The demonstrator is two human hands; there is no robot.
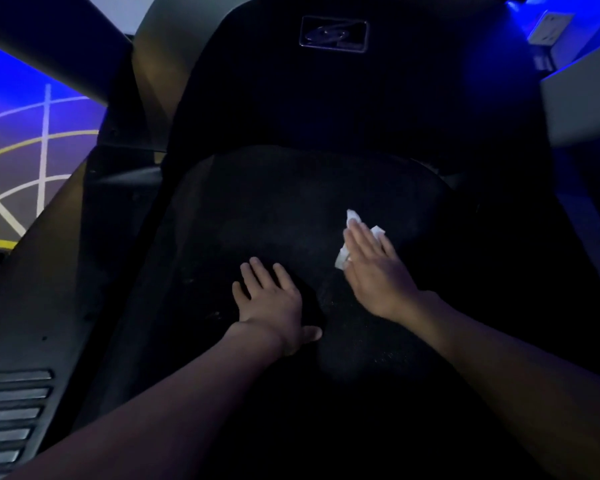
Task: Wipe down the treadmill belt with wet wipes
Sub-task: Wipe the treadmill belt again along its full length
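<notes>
Contact between the wet wipe (pixel 341 258) and the treadmill belt (pixel 274 209) is what I watch here. The wipe lies flat on the belt, directly under my right hand (pixel 374 268). The fingers (pixel 364 240) of this hand are straight and close together. They press the wipe down and do not curl around it. White edges of the wipe show beyond the fingertips and along the thumb side, so most of it is covered by the palm and fingers.

My left hand (pixel 271 299) rests just beside, a little nearer to me, with its fingers spread wide on the bare belt and holding nothing. I judge it only supports my weight.

The long axis of the belt runs away from me toward the dark motor cover (pixel 326 98), and the right fingers point almost along this axis, slightly to the left. The right hand is clearly the nearer one to the wipe, so the stroke belongs to it. I think the next move is a push forward toward the cover or a sweep across. Because the wipe is only pressed, it may bunch up or slip out if the pressure is too light
</notes>
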